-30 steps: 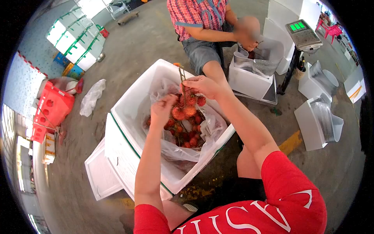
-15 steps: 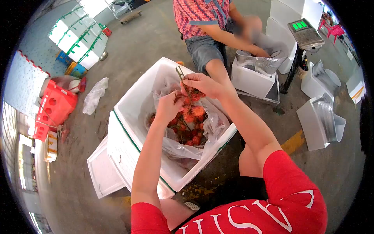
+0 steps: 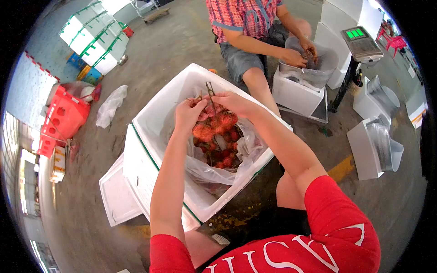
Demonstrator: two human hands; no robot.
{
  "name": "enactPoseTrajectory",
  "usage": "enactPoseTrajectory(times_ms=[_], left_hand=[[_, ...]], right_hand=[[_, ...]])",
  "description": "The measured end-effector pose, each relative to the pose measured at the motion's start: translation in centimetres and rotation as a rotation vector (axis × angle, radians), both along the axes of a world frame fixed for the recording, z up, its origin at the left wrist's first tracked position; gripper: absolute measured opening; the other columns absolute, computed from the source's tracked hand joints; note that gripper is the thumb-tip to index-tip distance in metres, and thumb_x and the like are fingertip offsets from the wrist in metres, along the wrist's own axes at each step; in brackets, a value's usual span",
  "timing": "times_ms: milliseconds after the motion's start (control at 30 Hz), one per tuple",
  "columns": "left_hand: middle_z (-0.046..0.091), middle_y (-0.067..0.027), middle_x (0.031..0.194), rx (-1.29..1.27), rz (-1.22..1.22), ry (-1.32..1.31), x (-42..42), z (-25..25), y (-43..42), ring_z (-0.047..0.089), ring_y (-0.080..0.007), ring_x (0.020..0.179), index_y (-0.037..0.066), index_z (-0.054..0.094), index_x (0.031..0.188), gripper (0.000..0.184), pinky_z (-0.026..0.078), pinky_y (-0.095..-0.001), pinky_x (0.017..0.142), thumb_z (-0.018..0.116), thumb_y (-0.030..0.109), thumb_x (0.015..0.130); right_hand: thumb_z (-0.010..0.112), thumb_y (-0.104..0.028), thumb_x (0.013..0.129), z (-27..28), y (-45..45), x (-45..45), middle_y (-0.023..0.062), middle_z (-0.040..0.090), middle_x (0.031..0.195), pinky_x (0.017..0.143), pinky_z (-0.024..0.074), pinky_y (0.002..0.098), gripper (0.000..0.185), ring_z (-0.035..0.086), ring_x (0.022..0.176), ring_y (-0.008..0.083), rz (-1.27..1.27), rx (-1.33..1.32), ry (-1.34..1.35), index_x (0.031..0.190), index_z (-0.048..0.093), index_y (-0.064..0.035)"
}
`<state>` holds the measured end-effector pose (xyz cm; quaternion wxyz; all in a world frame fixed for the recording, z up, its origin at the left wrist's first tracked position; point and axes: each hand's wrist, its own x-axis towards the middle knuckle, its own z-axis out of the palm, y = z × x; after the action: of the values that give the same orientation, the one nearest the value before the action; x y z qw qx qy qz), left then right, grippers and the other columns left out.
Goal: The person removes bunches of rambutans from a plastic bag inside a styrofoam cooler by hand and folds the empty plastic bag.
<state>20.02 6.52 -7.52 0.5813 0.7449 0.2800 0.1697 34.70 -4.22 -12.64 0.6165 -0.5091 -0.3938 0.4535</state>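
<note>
A bunch of red, hairy fruit [image 3: 215, 126] hangs by its stems just below my two hands, over an open white foam box [image 3: 150, 109]. My right hand [image 3: 230, 102] is closed on the brown stems [image 3: 210, 89], whose tips stick up above the fingers. Close beside it on the left, my left hand [image 3: 188, 113] is pinched round a thin stem. More red fruit [image 3: 224, 158] lies deeper in the box, inside a clear plastic bag [image 3: 205, 172].
A co-worker [image 3: 246, 34] sits ahead, hands at a lined foam box [image 3: 298, 93] beside a scale display [image 3: 362, 43]. Two more lined boxes [image 3: 364, 150] stand right. A lid [image 3: 116, 193], plastic sheet [image 3: 111, 105] and red barrier [image 3: 63, 118] are left.
My left hand has moved slightly up and left, and the fruit bunch hangs more in view below the hands. The co-worker's hands have come up out of the lined box.
</note>
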Motion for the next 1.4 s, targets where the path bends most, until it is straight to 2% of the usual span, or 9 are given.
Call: enactPoseTrajectory(times_ms=[100, 167, 300, 367, 467, 700, 767, 1067, 1400], left_hand=[[0.066, -0.008, 0.081, -0.05, 0.004, 0.026, 0.9, 0.2, 0.6, 0.063, -0.012, 0.067, -0.005, 0.063, 0.1, 0.028, 0.052, -0.0232, 0.057, 0.067, 0.021, 0.089], [0.066, -0.0095, 0.086, -0.094, -0.013, 0.024, 1.0, -0.6, 0.8, 0.063, -0.0124, 0.07, -0.006, 0.062, 0.103, 0.031, 0.052, -0.0229, 0.058, 0.067, 0.021, 0.088], [0.069, -0.0091, 0.091, 0.218, 0.026, -0.17, 0.3, -1.0, -0.4, 0.065, -0.0215, 0.092, -0.003, 0.061, 0.109, 0.029, 0.049, -0.0294, 0.084, 0.065, 0.017, 0.088], [0.068, -0.0075, 0.091, 0.411, 0.167, -0.246, -3.3, -0.1, -2.2, 0.065, -0.0181, 0.086, -0.001, 0.061, 0.11, 0.026, 0.05, -0.028, 0.078, 0.063, 0.014, 0.089], [0.068, -0.0061, 0.087, 0.189, -0.056, 0.011, -8.0, -5.1, -2.8, 0.064, -0.0159, 0.078, 0.001, 0.064, 0.104, 0.02, 0.05, -0.0283, 0.072, 0.063, 0.015, 0.089], [0.067, -0.0124, 0.088, 0.392, -0.225, 0.231, -10.0, -14.6, -4.0, 0.065, -0.0251, 0.076, 0.007, 0.067, 0.099, 0.017, 0.051, -0.0331, 0.072, 0.064, 0.015, 0.085], [0.066, -0.0131, 0.092, 0.692, -0.403, 0.336, -10.1, -16.6, -3.2, 0.064, -0.0311, 0.084, 0.006, 0.067, 0.098, 0.018, 0.051, -0.0383, 0.075, 0.063, 0.015, 0.083], [0.064, -0.0127, 0.095, 0.687, -0.365, 0.321, -9.8, -16.3, -3.9, 0.063, -0.0328, 0.088, 0.009, 0.067, 0.095, 0.016, 0.05, -0.0413, 0.077, 0.06, 0.016, 0.082], [0.064, -0.0127, 0.095, 0.667, -0.365, 0.273, -10.1, -16.6, -4.1, 0.062, -0.0346, 0.09, 0.009, 0.067, 0.096, 0.016, 0.05, -0.042, 0.078, 0.06, 0.016, 0.083]], right_hand=[[0.049, -0.024, 0.098, 0.1, 0.0, -0.4, 0.0116, 0.063, 0.105, 0.084, 0.0464, 0.0291, 0.032, 0.06, 0.095, 0.0169, 0.243, 0.043, 0.011, 0.115, 0.057, 0.0023], [0.054, -0.03, 0.096, 0.7, -0.5, -1.3, 0.0131, 0.062, 0.108, 0.09, 0.0442, 0.0316, 0.039, 0.057, 0.104, 0.0219, 0.112, -0.04, -0.427, 0.118, 0.057, 0.0013], [0.054, -0.037, 0.095, 1.5, -1.5, 0.8, 0.0157, 0.061, 0.111, 0.091, 0.0447, 0.0349, 0.044, 0.056, 0.106, 0.0256, -0.165, -0.243, -0.53, 0.12, 0.058, -0.0006], [0.049, -0.035, 0.098, 2.2, -3.8, 5.2, 0.0173, 0.061, 0.114, 0.09, 0.0473, 0.0392, 0.038, 0.057, 0.107, 0.0266, -0.13, -0.207, 0.006, 0.115, 0.058, -0.0019], [0.041, -0.027, 0.102, 1.3, -5.5, 9.8, 0.0186, 0.062, 0.115, 0.096, 0.0476, 0.0462, 0.026, 0.059, 0.108, 0.0304, -0.352, 0.247, 0.572, 0.099, 0.053, -0.0044], [0.041, -0.026, 0.102, -2.9, -8.2, 14.0, 0.0124, 0.064, 0.099, 0.091, 0.0494, 0.0417, 0.024, 0.061, 0.094, 0.0271, -0.437, 0.384, 0.739, 0.103, 0.056, -0.0074], [0.04, -0.025, 0.103, -2.5, -8.3, 13.7, 0.0096, 0.062, 0.092, 0.088, 0.0493, 0.0398, 0.025, 0.06, 0.088, 0.0246, -0.473, 0.395, 0.743, 0.104, 0.056, -0.0062], [0.044, -0.024, 0.1, -1.0, -9.1, 12.2, 0.01, 0.062, 0.094, 0.094, 0.0451, 0.0399, 0.025, 0.059, 0.094, 0.0268, -0.433, 0.308, 0.775, 0.106, 0.056, -0.0032], [0.047, -0.024, 0.094, 0.2, -9.5, 12.6, 0.0112, 0.061, 0.082, 0.084, 0.0487, 0.0407, 0.026, 0.06, 0.084, 0.0279, -0.529, 0.269, 0.617, 0.077, 0.053, -0.0046]])
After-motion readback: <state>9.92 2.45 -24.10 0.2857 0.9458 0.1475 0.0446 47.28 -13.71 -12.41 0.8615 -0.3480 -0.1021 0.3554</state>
